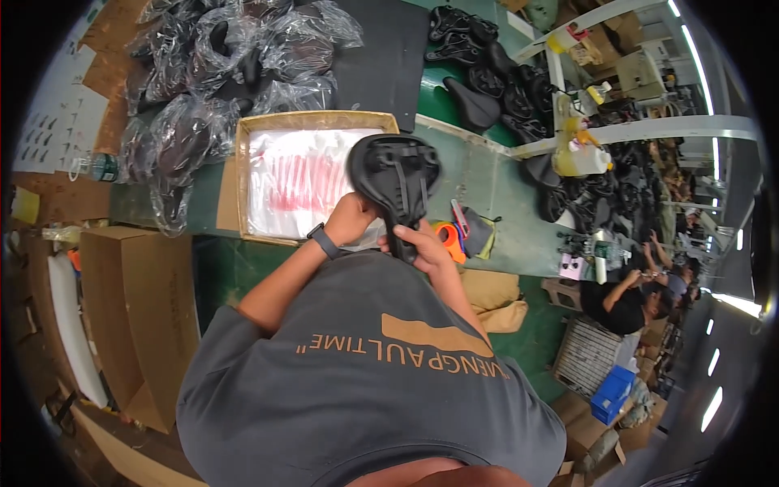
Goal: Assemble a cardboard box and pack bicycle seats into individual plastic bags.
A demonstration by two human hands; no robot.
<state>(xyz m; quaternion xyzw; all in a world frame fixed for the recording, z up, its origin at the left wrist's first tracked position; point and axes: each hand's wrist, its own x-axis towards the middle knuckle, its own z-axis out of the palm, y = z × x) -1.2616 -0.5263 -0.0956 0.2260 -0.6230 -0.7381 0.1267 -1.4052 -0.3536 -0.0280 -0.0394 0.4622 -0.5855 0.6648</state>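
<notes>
A black bicycle saddle [398, 174] is held up in front of my chest, its underside with the rails facing me and its narrow nose pointing toward me. My right hand [415, 243] is wrapped round the nose. My left hand [354, 219], with a dark band on the wrist, is closed beside the saddle's left edge; its fingertips are partly hidden, so what they hold cannot be made out. Some clear plastic [369, 235] shows just below that hand. Behind both hands lies a shallow cardboard box [243, 178] holding a white plastic bag with red print [296, 174].
Plastic-wrapped saddles [187, 134] are heaped at the far left. Bare black saddles [475, 105] lie at the far right. An orange tape roll [449, 241] and a grey pouch [481, 233] sit right of my hands. A tall carton [138, 316] stands at left; a co-worker [621, 304] is at right.
</notes>
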